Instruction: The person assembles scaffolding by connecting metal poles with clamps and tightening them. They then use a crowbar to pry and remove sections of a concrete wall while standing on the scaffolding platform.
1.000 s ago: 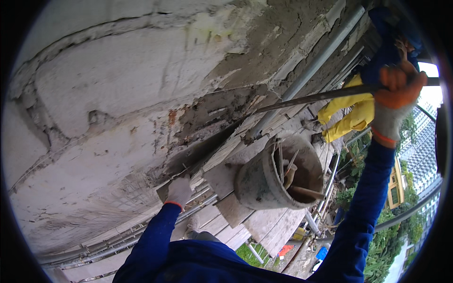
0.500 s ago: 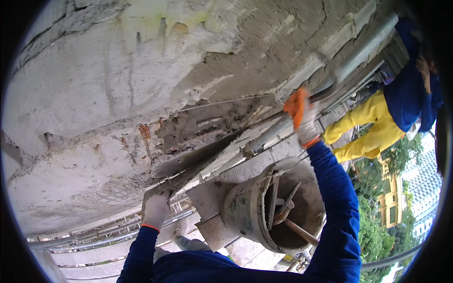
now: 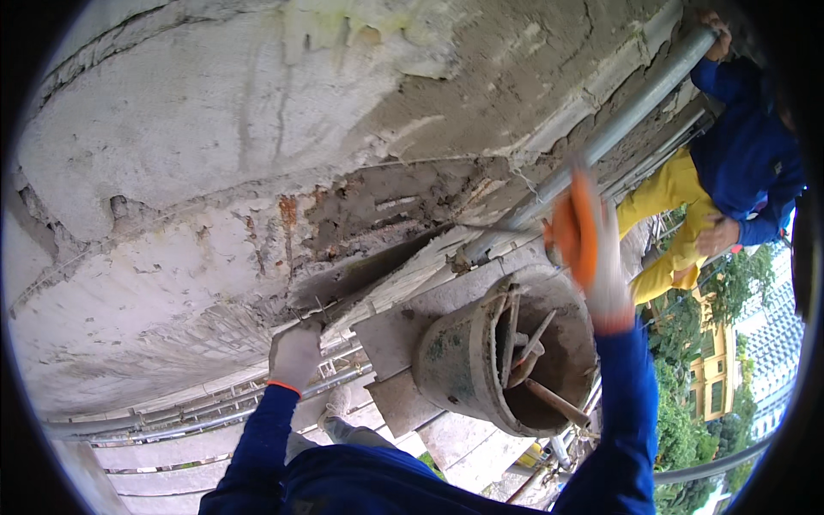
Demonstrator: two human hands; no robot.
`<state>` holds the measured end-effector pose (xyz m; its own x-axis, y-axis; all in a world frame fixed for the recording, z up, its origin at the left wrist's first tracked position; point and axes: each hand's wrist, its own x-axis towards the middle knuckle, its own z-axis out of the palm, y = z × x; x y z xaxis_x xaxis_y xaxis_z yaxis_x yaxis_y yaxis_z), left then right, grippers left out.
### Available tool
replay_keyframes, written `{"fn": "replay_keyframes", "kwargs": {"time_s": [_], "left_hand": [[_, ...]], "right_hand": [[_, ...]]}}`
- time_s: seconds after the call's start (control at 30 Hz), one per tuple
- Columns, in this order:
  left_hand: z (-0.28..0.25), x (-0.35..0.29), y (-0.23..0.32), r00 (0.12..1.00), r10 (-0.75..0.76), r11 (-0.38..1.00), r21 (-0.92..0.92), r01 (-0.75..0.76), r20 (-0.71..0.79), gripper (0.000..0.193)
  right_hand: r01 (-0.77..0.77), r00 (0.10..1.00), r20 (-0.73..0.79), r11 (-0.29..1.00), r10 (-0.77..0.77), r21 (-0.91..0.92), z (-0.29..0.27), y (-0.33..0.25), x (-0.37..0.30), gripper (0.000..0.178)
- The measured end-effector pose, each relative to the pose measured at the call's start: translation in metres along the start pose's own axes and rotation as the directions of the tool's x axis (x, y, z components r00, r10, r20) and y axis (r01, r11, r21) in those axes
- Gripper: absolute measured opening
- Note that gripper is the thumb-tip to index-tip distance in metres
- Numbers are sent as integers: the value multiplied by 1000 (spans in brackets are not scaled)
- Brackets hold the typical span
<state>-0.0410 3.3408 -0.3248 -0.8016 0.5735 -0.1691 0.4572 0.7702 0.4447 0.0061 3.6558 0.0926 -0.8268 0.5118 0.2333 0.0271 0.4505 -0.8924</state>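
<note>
My right hand (image 3: 588, 245), in a white glove with an orange palm, is raised beyond a bucket and smeared by motion. It is closed on a thin-bladed tool (image 3: 502, 228) that looks like a trowel, its blade pointing left toward a rough recess (image 3: 386, 206) in the concrete wall. At the wall's lower edge my left hand (image 3: 294, 354), in a pale glove, is curled with its fingertips hidden; what it grips does not show. Between my arms the mortar-stained bucket (image 3: 455, 369) leans open toward the right, with several tools inside, among them a wooden handle (image 3: 556, 403).
A co-worker in a blue top (image 3: 742, 154) and yellow trousers (image 3: 674, 197) is at the right, one hand on a metal pipe (image 3: 639, 103) along the wall. Scaffold planks (image 3: 163, 463) and tubes run below me. Trees (image 3: 678, 429) and buildings lie beyond.
My right hand has come down and back from the wall, slightly right, with the tool. My left hand stays at the wall's lower edge. The co-worker's hand now grasps the pipe.
</note>
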Motion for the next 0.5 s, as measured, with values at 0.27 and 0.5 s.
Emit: {"fn": "replay_keyframes", "kwargs": {"time_s": [0.27, 0.5], "left_hand": [[12, -8, 14, 999, 7, 1000, 1, -7, -47, 32], [8, -15, 22, 999, -50, 991, -125, 51, 14, 45]], "right_hand": [[102, 990, -103, 991, -92, 90, -42, 44, 51, 38], [776, 556, 200, 417, -807, -473, -62, -161, 24, 44]]}}
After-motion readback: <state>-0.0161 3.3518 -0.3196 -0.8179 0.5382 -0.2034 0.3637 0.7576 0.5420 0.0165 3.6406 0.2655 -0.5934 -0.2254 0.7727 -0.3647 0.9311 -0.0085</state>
